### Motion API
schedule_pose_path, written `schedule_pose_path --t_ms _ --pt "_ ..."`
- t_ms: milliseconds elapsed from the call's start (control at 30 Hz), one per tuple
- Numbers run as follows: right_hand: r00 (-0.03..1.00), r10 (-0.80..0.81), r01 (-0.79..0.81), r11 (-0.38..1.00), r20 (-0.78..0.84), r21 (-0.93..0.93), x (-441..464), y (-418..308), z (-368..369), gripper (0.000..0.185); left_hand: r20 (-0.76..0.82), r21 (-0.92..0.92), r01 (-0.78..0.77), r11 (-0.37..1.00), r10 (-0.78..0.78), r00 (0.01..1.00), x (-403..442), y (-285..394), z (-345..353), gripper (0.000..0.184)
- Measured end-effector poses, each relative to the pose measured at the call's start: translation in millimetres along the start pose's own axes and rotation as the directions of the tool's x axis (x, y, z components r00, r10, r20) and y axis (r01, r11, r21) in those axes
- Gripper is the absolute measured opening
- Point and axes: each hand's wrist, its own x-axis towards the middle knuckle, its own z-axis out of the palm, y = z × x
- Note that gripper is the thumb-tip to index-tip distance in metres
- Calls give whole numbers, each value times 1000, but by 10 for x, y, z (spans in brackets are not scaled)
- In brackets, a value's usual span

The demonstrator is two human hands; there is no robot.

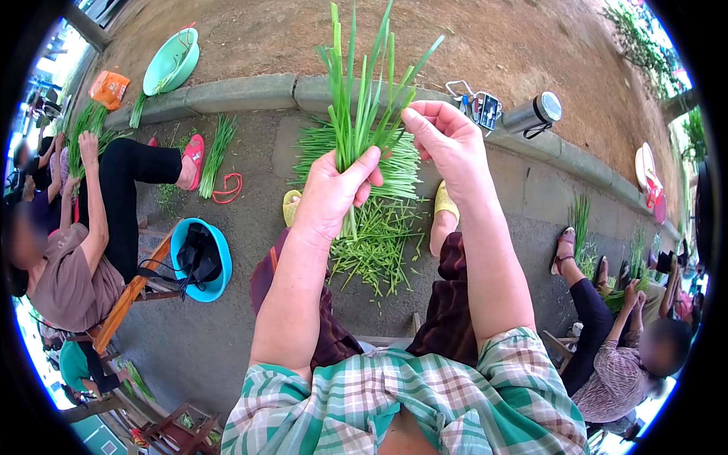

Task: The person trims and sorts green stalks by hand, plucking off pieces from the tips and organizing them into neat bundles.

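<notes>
My left hand [334, 189] is wrapped around the lower part of a bunch of long green chives [358, 98], held upright in front of me. At the bunch's right side, my right hand [451, 144] pinches a chive leaf between thumb and forefinger. Below the hands, a pile of long chives [400, 168] lies on the pavement, partly hidden by my left hand and the bunch. Nearer to me is a heap of short green pieces [371, 258], between my feet in yellow slippers [446, 199].
A stone curb [250, 95] crosses ahead, bearing a steel flask [531, 114]. At left are a blue basin [203, 284] with a black bag, a chive bundle [218, 155], a red tie [229, 188] and a mint basin [173, 64]. Other people sit on both sides.
</notes>
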Motion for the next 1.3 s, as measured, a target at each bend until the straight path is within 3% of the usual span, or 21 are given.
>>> schedule_pose_path --t_ms 400,667,900,1100,1300 --pt "999 34 -35 997 25 65 9 6 28 20 -105 -34 -47 998 43 994 22 -7 -69 22" --pt "998 35 -39 996 49 77 -3 -35 8 29 -134 54 -94 994 100 986 -2 22 -55 15" --pt "993 73 -76 997 95 25 -8 -40 0 27 -137 56 -90 994 97 986 -8 26 -30 14" --pt "990 10 -17 999 144 48 -27 -46 -24 21 -185 120 -106 987 128 974 16 18 -24 13" --pt "988 -17 44 984 154 -175 -43 -55 -103 16 -255 208 -103 973 155 954 10 72 -65 16"
